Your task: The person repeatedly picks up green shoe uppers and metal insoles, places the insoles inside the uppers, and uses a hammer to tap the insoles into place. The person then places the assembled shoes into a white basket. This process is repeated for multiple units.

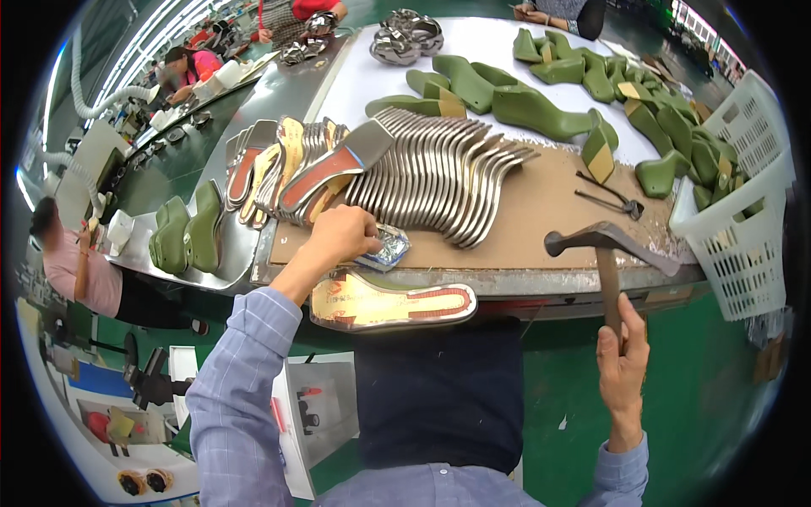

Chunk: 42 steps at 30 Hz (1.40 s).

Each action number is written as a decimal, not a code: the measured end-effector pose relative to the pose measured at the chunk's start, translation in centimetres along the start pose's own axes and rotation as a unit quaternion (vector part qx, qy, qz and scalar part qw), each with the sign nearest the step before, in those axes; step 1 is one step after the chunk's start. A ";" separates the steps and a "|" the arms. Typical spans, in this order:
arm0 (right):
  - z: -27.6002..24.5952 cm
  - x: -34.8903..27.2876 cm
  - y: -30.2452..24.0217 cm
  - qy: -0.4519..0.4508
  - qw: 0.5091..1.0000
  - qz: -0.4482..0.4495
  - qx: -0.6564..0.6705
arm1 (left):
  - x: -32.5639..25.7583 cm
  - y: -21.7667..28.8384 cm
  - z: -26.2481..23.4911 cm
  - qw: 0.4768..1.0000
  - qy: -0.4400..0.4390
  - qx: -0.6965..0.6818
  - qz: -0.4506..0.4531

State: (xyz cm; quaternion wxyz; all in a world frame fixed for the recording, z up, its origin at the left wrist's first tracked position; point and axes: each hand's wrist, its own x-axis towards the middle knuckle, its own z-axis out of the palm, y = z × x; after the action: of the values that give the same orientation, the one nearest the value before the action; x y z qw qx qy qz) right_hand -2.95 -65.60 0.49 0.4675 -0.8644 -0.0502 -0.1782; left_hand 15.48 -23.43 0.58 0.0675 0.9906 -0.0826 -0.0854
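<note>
My right hand (623,351) is wrapped round the wooden handle of a hammer (601,243), whose dark metal head is raised over the table's right front part. My left hand (342,235) reaches to a small blue-edged box (390,248) of shiny little bits that look like tacks. Its fingers are pinched together at the box; whatever is between them is too small to make out. Just below, at the table's front edge, lies a green shoe last with a yellow and red-brown insole (393,304) facing up. Behind my left hand are stacked insoles (325,173).
A long row of metal-edged insoles (439,173) fans across the brown board (541,211). Green shoe lasts (541,110) lie behind, beside a white plastic basket (735,253). Black pincers (610,198) rest near the hammer. More lasts (187,232) sit left. Other people work at the far tables.
</note>
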 end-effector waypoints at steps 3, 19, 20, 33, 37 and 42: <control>-0.3 -0.3 0.4 -0.016 0.999 0.036 0.027 | 0.1 -0.9 0.5 0.996 0.025 -0.082 0.001; 0.5 -1.7 0.5 -0.052 0.997 0.050 0.023 | -5.6 5.3 -2.4 0.903 0.084 -0.411 0.094; 0.5 -1.8 0.6 -0.058 0.996 0.065 0.023 | -6.6 6.7 -1.9 0.886 0.067 -0.444 0.117; 1.0 -2.7 0.5 -0.078 0.992 0.089 0.031 | -7.5 10.5 0.2 0.958 -0.001 -0.278 0.070; 0.9 -2.8 0.4 -0.091 0.990 0.099 0.030 | -7.3 10.4 0.2 0.954 -0.036 -0.297 0.033; 1.2 -3.0 1.0 -0.075 0.996 0.047 0.012 | -7.2 10.3 0.2 0.956 -0.040 -0.288 0.037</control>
State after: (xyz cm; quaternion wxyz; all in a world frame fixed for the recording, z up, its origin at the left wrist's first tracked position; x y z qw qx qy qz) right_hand -5.15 -64.94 -1.91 0.4804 -0.8712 -0.0468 -0.0897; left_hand 6.85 -32.24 3.05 0.3493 0.9213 -0.0939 -0.1427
